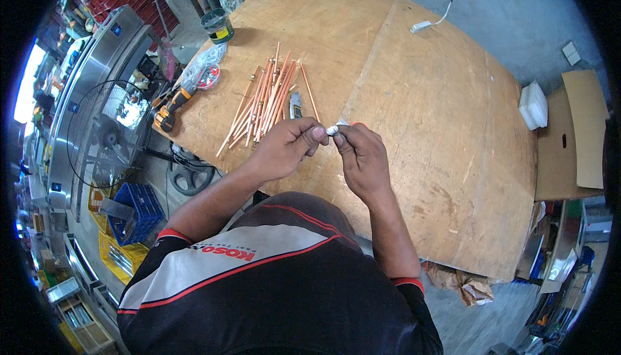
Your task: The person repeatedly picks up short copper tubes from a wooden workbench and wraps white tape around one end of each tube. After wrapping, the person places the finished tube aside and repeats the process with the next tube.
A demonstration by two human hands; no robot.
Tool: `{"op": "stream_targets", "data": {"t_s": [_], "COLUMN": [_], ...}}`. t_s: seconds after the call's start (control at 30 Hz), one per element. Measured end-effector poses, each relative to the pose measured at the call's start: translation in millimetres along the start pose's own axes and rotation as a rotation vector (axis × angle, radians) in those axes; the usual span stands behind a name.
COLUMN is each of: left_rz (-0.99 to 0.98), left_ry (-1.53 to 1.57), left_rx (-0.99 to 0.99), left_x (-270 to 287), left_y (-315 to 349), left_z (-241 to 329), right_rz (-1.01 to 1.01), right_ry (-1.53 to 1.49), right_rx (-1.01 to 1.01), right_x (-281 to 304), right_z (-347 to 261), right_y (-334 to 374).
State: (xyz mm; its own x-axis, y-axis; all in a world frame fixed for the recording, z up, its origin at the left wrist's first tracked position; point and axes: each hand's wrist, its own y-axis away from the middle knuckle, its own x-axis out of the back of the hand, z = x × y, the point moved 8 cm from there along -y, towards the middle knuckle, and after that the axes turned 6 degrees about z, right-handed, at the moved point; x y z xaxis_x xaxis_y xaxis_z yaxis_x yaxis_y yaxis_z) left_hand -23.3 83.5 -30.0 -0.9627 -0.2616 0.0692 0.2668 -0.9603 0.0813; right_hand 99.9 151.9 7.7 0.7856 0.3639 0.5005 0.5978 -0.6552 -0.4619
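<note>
While both hands meet over the wooden surface [420, 129], the left hand [284, 148] and the right hand [362, 158] pinch one small white piece [334, 129] between thumb and fingers [318, 133], the fingertips pressed together on it from either side. That white piece sits just to the right of the bundle of copper rods [265, 99], near the bundle's lower end, and is held slightly above the surface. Beyond the rods, toward the far left corner, stands a dark green can [218, 25]. Left of the rods lie a clear plastic bag [202, 67] and an orange-handled tool [169, 110].
</note>
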Motion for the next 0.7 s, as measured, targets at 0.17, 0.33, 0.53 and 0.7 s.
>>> {"op": "stream_targets", "data": {"t_s": [0.17,0.33,0.53,0.7], "left_rz": [-0.058,-0.073,0.073,0.082], "left_ry": [0.149,0.035,-0.145,0.011], "left_rx": [0.075,0.078,-0.063,0.021], "left_x": [-4.1,-3.0,4.4,-1.1], "left_y": [4.8,3.5,-2.0,3.1], "left_z": [5.6,10.3,2.5,5.9], "right_rz": [-0.008,0.004,0.039,0.052], "right_ry": [-0.058,-0.032,0.004,-0.029], "right_rx": [0.010,0.016,0.009,-0.002], "right_x": [-1.4,0.2,-1.9,-1.9], "right_z": [-0.5,0.4,6.1,7.3], "right_y": [-0.8,0.5,1.9,0.8]}}
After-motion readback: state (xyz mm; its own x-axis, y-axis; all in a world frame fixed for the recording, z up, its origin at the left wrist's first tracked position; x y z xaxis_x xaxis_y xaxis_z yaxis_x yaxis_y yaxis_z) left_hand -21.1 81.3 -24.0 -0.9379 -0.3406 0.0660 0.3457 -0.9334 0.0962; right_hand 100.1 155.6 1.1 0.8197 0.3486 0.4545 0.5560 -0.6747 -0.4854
